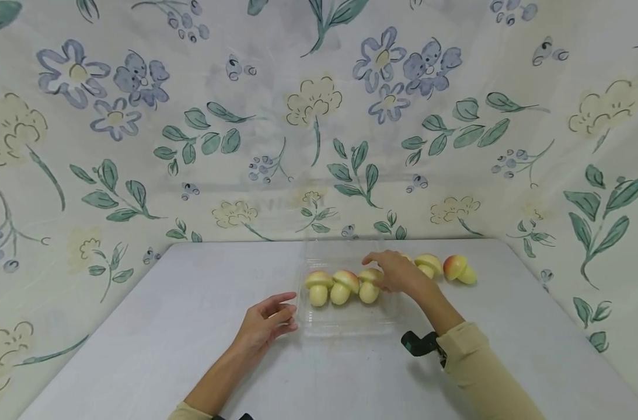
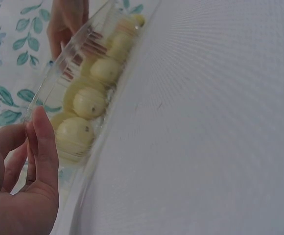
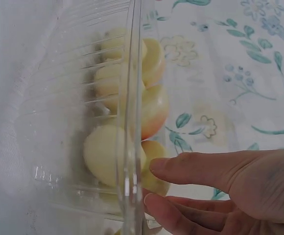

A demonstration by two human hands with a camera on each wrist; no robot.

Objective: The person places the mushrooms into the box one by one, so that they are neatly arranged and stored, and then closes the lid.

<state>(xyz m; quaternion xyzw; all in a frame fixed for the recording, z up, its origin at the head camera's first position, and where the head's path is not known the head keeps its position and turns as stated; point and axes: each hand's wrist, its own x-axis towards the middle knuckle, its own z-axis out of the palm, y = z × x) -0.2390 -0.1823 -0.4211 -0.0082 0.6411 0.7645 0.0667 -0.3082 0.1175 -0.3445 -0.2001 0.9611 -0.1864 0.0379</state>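
Observation:
A clear plastic box (image 1: 345, 324) lies on the table with three pale yellow mushrooms in a row, caps toward the back: a left one (image 1: 319, 291), a middle one (image 1: 342, 289) with a reddish blush, and a right one (image 1: 368, 291). My right hand (image 1: 397, 271) reaches over the box's right side. Its thumb and fingers hold the right mushroom's cap (image 3: 154, 169), as the right wrist view shows. Beside the box's left wall is my left hand (image 1: 266, 321), fingers loosely bent, with fingertips right at the rim (image 2: 32, 105).
Right of the box, partly behind my right hand, more mushrooms lie on the white table (image 1: 192, 326): one with a pale cap (image 1: 428, 263) and one tipped over with a red-tinged cap (image 1: 455, 267). A floral cloth (image 1: 276, 146) hangs behind the table.

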